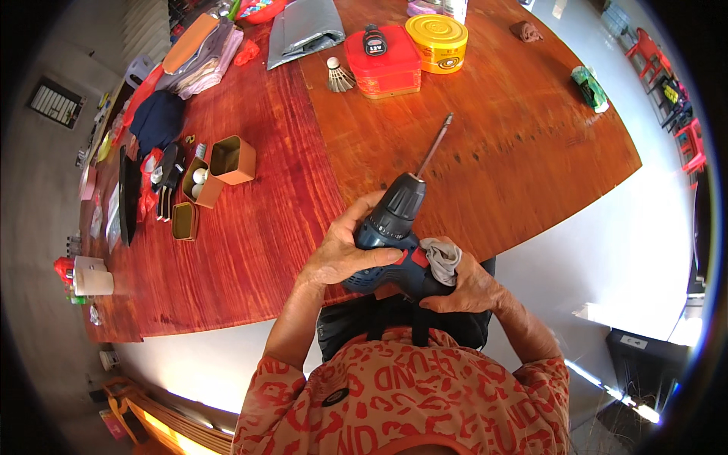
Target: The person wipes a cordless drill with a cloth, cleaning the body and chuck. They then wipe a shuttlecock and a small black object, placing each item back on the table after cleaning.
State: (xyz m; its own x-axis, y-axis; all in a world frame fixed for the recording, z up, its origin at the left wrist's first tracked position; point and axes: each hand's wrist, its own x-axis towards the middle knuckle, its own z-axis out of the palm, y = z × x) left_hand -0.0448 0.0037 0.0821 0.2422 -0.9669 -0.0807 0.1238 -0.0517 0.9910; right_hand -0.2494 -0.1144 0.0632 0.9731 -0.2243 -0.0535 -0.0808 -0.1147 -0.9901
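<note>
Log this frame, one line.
left hand: holds cordless drill | right hand: holds gray cloth against its handle | shuttlecock: beside red box

- Upper centre of the frame: a red box (390,76), a yellow round tin (440,58) beside it, a feathered shuttlecock (339,76) just left
- Above and left of those: a grey folded packet (305,34)
- Left of centre: open brown containers (245,162) — one holding white balls (200,176)
- Upper right: a crumpled green packet (588,89) near the tabletop (546,167) edge
- Right edge: red chairs (691,145)

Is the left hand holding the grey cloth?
No, the right hand holds the grey cloth against the drill.
</note>
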